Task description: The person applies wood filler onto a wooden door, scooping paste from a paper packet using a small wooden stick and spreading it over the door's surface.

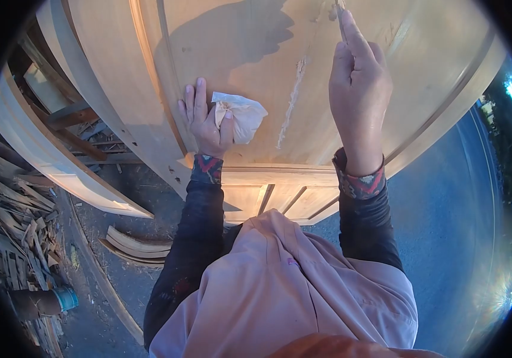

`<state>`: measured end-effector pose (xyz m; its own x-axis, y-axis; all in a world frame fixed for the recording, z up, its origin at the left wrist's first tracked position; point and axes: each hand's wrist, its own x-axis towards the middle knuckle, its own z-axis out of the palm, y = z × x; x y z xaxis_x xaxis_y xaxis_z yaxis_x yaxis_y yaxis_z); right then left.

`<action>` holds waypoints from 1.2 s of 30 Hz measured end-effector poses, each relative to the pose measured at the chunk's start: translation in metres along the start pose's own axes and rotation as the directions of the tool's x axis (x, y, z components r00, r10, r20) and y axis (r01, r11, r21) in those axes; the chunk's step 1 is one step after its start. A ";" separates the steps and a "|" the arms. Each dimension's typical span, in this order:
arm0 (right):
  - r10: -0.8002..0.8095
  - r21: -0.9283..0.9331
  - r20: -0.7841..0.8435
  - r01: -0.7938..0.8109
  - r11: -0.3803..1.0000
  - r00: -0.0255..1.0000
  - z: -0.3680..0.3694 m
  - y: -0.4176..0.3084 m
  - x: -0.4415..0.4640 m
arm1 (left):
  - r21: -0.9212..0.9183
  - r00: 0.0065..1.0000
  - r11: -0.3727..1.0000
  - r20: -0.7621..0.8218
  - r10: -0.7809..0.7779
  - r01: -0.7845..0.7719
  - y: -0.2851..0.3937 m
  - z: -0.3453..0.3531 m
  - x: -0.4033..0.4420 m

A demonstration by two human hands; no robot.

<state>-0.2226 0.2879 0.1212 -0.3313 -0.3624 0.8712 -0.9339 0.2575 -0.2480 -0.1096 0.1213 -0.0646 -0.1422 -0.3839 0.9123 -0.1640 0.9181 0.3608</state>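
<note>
A large pale wooden panel (256,107) with raised mouldings fills the upper middle of the view. My left hand (209,122) holds a crumpled whitish packet (245,119) between thumb and fingers, two fingers stretched out over the wood. My right hand (360,74) is closed round a thin tool (340,13), index finger along it, its far end cut off by the frame's top edge. A rough light streak of paste (291,104) runs down the panel between my hands. More paste patches (332,11) lie near the tool.
Curved wooden pieces (71,161) stand at the left. Scrap wood (23,232) is heaped on the ground at far left, beside a dark cylinder with a teal band (65,299). Curved strips (133,246) lie lower left. A paved road (446,221) runs along the right.
</note>
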 end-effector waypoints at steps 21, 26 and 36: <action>-0.024 -0.054 0.008 0.025 0.998 1.000 0.017 0.001 -0.003 | -0.007 1.000 1.000 -0.007 0.001 -0.001 0.000 0.000 -0.001; 0.077 -0.020 0.177 -0.075 0.997 0.981 0.012 0.006 -0.041 | -0.021 1.000 1.000 -0.006 -0.010 0.010 0.002 -0.002 0.001; 0.299 0.577 0.807 -0.788 -0.214 0.510 -0.061 0.083 -0.103 | -0.059 0.999 0.997 -0.004 -0.051 0.051 0.012 -0.004 0.005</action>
<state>-0.2581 0.4015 0.0365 -0.5568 -0.8302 0.0279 0.3829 -0.2863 -0.8783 -0.1084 0.1306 -0.0553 -0.1301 -0.4301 0.8934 -0.1131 0.9016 0.4175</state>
